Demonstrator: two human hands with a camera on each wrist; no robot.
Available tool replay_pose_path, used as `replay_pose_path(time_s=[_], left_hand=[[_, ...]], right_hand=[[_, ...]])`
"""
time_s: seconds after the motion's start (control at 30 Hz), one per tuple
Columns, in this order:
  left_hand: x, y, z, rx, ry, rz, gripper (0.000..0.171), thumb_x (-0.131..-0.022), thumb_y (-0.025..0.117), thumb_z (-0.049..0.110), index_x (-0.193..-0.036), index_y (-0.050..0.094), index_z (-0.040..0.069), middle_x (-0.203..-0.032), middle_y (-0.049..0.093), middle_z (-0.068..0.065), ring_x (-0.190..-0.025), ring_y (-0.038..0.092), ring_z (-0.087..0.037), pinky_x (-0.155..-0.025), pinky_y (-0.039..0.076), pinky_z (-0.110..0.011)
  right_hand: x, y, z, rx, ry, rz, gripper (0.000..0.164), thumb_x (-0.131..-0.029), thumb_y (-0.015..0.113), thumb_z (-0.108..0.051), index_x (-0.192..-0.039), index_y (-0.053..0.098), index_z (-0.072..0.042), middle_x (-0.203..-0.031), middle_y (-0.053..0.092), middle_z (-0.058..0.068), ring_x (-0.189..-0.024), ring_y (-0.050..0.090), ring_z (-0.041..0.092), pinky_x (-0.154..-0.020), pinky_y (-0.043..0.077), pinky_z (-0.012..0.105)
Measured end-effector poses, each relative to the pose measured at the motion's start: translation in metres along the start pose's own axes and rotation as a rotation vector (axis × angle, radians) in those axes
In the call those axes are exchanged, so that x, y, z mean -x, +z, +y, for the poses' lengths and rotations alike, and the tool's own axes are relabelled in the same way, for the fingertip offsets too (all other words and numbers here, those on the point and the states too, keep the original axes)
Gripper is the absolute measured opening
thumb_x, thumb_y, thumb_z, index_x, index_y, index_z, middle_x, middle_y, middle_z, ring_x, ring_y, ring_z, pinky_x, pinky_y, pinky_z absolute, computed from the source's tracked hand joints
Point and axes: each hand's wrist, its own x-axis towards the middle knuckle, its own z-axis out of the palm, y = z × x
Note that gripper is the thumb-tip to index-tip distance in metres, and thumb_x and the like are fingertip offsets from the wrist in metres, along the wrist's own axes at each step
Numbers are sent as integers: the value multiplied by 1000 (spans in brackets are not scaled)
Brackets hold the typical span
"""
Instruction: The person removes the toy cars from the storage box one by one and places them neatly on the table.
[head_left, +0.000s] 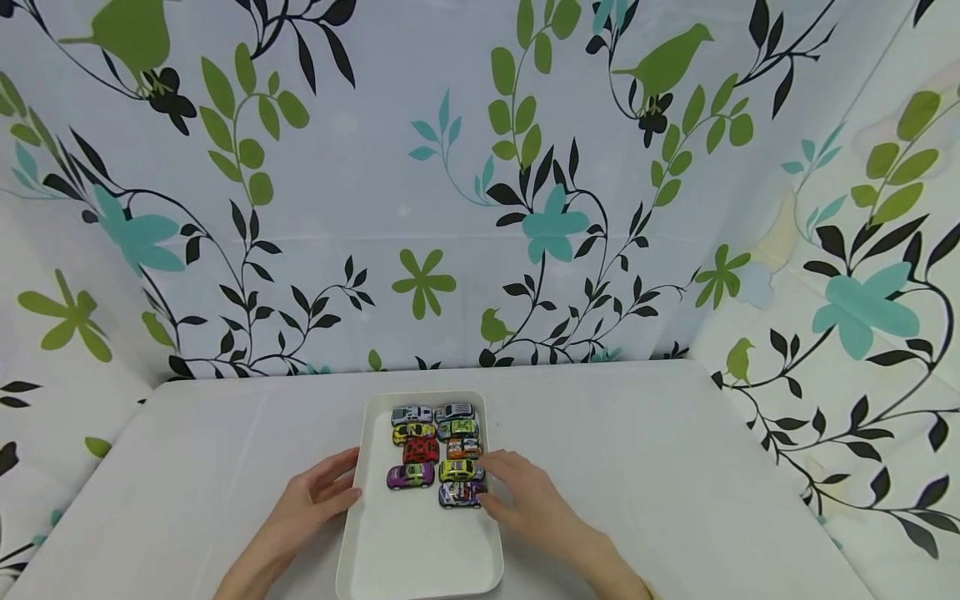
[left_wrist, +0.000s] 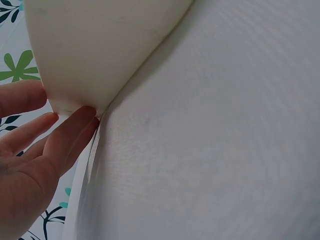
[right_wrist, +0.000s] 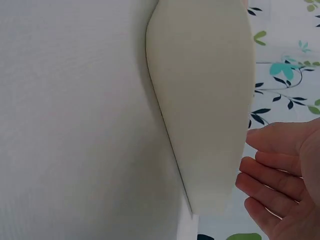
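A white rectangular tray [head_left: 408,546] lies on the table with several toy cars in two columns in its far half. In the left column, a purple car [head_left: 410,476] sits nearest, beyond it a red car [head_left: 421,451]. The right column's near end has a patterned white-and-blue car [head_left: 460,495] and a yellow car [head_left: 461,470]. My left hand [head_left: 318,496] rests its relaxed fingers against the tray's left side; its fingertips [left_wrist: 89,111] meet the wall. At the right rim, my right hand [head_left: 532,504] has loosely extended fingers beside those two cars, its fingertips overlapping the rim.
Farther up the tray are an orange car [head_left: 463,448], a green car [head_left: 457,429], another yellow car [head_left: 413,432] and two silvery cars. A white cloth covers the table [head_left: 645,450]. Behind it hangs a curtain [head_left: 450,208] printed with leaves and birds.
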Motion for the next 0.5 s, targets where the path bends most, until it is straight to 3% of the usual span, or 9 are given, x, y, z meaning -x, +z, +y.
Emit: replay_pose_path(time_s=[0.33,0.5], left_hand=[[-1,0,-2,1,-9,6,65,-93,69,10,-150,40,0,-153,43,-24,-138,45,-41,-101,53,-40],[-1,1,-2,-4,-20,17,65,-93,70,9,-150,40,0,-152,43,-25,-138,46,-42,-101,53,-43]], right_hand=[[-7,19,-7,129,-106,-70,33,-87,77,-13,-118,67,-9,-118,64,0,-110,59,15,-99,51,32],[-11,23,-9,214,-108,-91,33,-85,79,-15,-116,68,-11,-115,65,-3,-109,57,14,-98,50,32]])
